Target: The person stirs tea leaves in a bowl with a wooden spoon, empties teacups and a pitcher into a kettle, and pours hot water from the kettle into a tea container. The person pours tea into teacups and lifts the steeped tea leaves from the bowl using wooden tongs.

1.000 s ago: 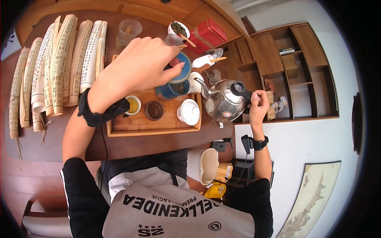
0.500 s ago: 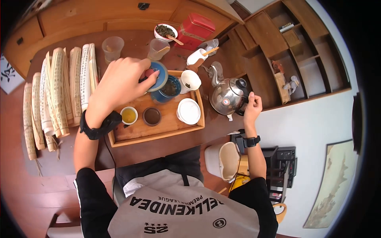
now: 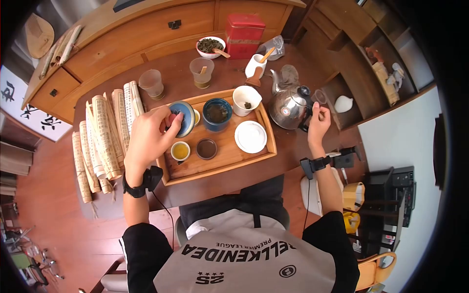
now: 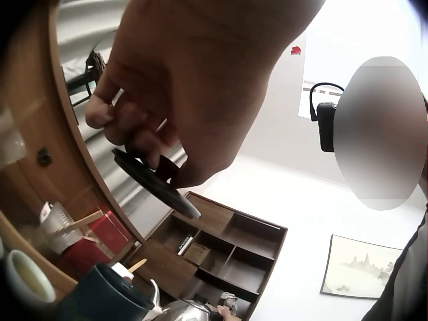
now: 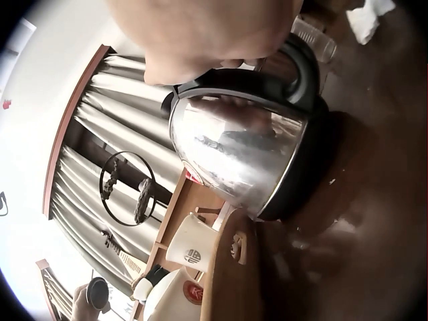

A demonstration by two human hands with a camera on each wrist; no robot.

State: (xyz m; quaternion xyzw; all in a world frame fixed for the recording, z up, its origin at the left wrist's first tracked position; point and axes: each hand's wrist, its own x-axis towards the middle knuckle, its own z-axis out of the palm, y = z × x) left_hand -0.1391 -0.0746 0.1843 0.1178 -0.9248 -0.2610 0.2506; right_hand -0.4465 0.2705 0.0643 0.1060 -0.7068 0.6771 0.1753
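In the head view my left hand pinches the knob of a round blue lid, held tilted over the left side of a wooden tray. The left wrist view shows this lid edge-on beneath the fingers. Beside it stands an uncovered blue mug with dark liquid inside. My right hand grips the black handle of a steel kettle, which stands upright on the table right of the tray. In the right wrist view the fingers curl over the handle of the kettle.
The tray also bears a white pitcher, a lidded white bowl, a cup of yellow tea and a brown cup. Paper scrolls lie left. Behind are plastic cups, a tea-leaf bowl and a red tin.
My left hand has carried the blue lid left, off the mug, uncovering it. The kettle has come away from the white pitcher and down to the table on the right. The head view has shifted.
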